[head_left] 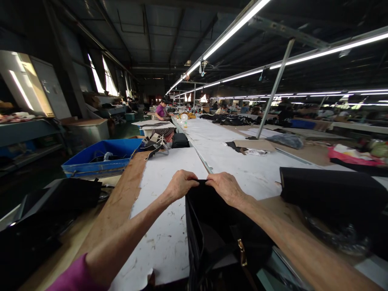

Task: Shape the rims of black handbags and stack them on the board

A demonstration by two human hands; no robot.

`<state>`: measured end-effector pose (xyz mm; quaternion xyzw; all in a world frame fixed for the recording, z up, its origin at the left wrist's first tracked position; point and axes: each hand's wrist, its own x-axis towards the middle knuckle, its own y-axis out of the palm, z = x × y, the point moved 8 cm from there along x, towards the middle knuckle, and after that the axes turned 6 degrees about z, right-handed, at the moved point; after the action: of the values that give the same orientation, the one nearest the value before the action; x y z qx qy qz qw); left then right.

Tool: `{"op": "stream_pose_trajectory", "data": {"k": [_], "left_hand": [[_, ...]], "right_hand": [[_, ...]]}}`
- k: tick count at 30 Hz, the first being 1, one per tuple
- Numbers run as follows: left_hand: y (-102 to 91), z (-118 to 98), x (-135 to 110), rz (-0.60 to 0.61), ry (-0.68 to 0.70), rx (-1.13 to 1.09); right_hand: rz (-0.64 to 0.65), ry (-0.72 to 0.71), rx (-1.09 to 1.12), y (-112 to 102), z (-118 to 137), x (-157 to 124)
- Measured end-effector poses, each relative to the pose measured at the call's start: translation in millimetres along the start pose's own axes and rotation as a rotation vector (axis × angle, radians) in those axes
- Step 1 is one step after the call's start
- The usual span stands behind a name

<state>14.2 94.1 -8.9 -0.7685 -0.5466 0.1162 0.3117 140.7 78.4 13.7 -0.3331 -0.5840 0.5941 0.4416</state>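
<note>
A black bag (pixel 196 238) stands in front of me with its mouth gaping towards me, showing a dark inside. My left hand (pixel 181 185) pinches its far top edge between thumb and fingers. Close beside it, my right hand (pixel 226 187) grips the same edge, the two thumbs a short gap apart. A gold-coloured metal fitting (pixel 242 252) shows on the bag's near right part. Below the bag, white paper (pixel 160 226) with scuffs and torn spots covers the table. The bag's bottom is hidden from view.
On the right lies a large black piece (pixel 330 190) with clear plastic near it. More black items (pixel 60 198) lie at left. Beyond them stands a blue bin (pixel 100 159). A black stack (pixel 180 140) sits farther up the table. A person in purple (pixel 162 110) works farther back.
</note>
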Motion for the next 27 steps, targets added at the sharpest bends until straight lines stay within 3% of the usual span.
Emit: {"op": "stream_pose_trajectory", "data": {"k": [5,12,19,23,27], "left_hand": [[0.2,-2,0,0.020,0.008,0.001],[-0.9,-2,-1,-0.017,-0.007,0.003],[-7.9,0,0,-0.023,0.026,-0.034],[-2.1,-2,14,0.102,0.052,-0.208],[19.1,-21,35,0.251,0.105,-0.253]], "right_hand": [[-0.121,-0.081,0.148,-7,7,-3],[-0.020,-0.119,0.066,-1,16,6],[0.030,-0.043,-0.099,-1,26,13],[0.094,-0.032,-0.152,-9,31,10],[0.150,0.064,-0.174,-11,16,0]]}}
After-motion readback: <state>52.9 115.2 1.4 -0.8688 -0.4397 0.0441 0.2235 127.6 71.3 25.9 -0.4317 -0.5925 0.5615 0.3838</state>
